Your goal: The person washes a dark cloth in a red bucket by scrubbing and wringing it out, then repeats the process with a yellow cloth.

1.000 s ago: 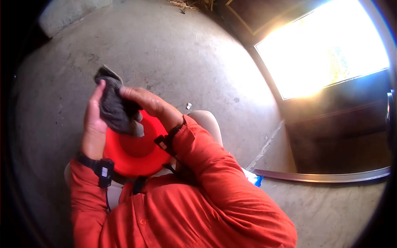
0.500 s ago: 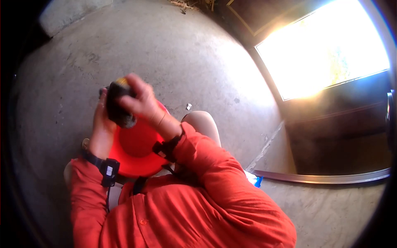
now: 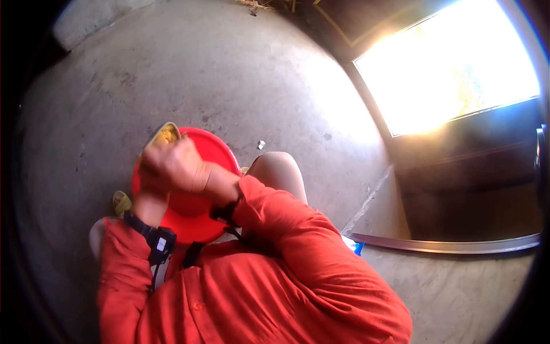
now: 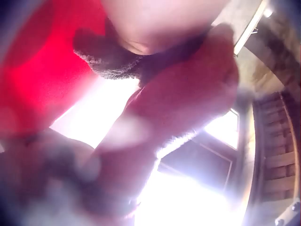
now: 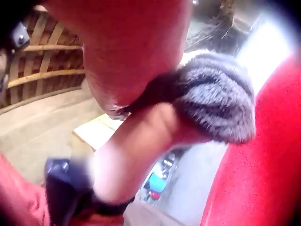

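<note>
Over the red tub (image 3: 220,150), my two hands are together on a fuzzy dark grey slipper (image 5: 218,99) with a yellow inside. Its pale-rimmed yellow end (image 3: 166,135) sticks out beyond the fingers in the head view. My right hand (image 3: 184,163) lies on top, curled and blurred, and grips the slipper. Beneath it my left hand (image 3: 151,182) holds the slipper from the other side, largely covered by the right. In the right wrist view the left hand (image 5: 155,129) is against the grey plush. The left wrist view shows part of the plush (image 4: 110,61) below the near hand.
The tub stands between the knees, the right knee (image 3: 278,175) beside it. A yellowish shoe (image 3: 121,202) shows at the tub's left. A small white scrap (image 3: 261,145) lies on the concrete floor (image 3: 240,74). A metal door track (image 3: 447,245) runs at the right.
The slipper has come down and nearer over the tub and been turned, so its yellow inside now shows. The right hand has swung over the left, and both wrists have drawn closer together.
</note>
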